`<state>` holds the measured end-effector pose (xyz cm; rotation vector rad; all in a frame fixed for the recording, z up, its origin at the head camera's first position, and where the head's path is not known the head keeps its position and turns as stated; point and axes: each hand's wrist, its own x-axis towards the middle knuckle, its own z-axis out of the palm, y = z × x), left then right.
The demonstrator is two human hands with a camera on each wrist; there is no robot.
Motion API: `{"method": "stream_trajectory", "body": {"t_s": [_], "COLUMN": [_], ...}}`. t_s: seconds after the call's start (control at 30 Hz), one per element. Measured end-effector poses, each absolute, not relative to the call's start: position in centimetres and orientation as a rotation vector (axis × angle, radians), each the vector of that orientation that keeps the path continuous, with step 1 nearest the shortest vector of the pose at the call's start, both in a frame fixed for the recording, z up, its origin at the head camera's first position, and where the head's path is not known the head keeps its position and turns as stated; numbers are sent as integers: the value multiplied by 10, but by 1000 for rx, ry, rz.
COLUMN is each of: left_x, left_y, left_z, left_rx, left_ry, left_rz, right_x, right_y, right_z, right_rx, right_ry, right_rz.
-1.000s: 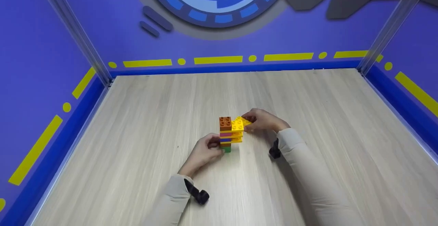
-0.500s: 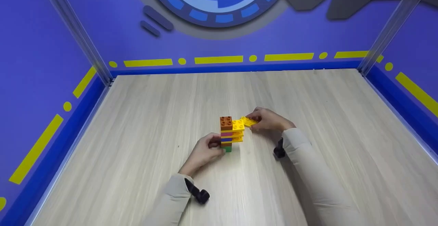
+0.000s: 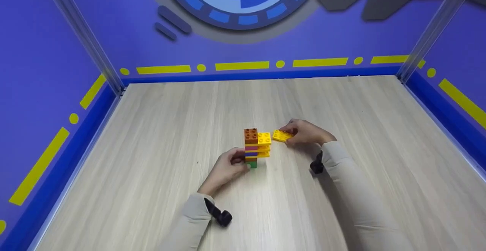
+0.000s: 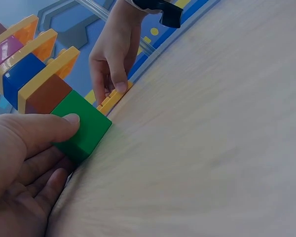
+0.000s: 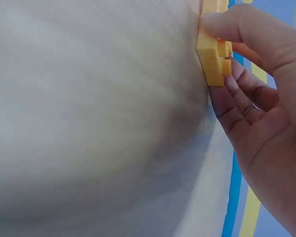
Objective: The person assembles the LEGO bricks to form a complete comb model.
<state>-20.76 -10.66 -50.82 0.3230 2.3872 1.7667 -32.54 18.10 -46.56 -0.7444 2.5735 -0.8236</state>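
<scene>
A tower of toy building bricks (image 3: 251, 134) stands upright on the table, brown on top, with pink, blue and brown bricks below and a green brick (image 4: 86, 126) at the base. Thin yellow plates (image 3: 264, 138) between its layers jut out to the right. My left hand (image 3: 226, 168) grips the tower low down, the thumb lying on the green brick in the left wrist view. To the right of the tower, my right hand (image 3: 306, 132) pinches a loose flat yellow brick (image 5: 210, 58) by its long sides, studs up, close over the tabletop. A gap separates this brick from the tower.
The wood-grain table (image 3: 159, 137) is bounded by blue-purple panels (image 3: 235, 49) at the back and sides, with yellow stripes along their lower parts. A black wrist camera (image 3: 224, 218) hangs at the left cuff, another camera (image 3: 316, 166) at the right one.
My right hand has moved right and drawn the loose yellow brick away from behind the tower's yellow plates, turning it a little. The left hand and the tower stay in place.
</scene>
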Motion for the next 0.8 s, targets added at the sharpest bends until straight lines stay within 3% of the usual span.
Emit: {"method": "stream_trajectory", "body": {"t_s": [0.47,0.8], "left_x": [-190,-188], "left_y": [-103,-103], "left_z": [-473,-472], "left_rx": [310,311], "left_ry": [2399,2410], "left_rz": [1776,1786], "right_x": [-323,-321], "right_y": [195,203], "right_z": [-456,-443], "right_rx": [-724,-759], "right_ry": [2550,2565], "right_rz": [-890,-885]}}
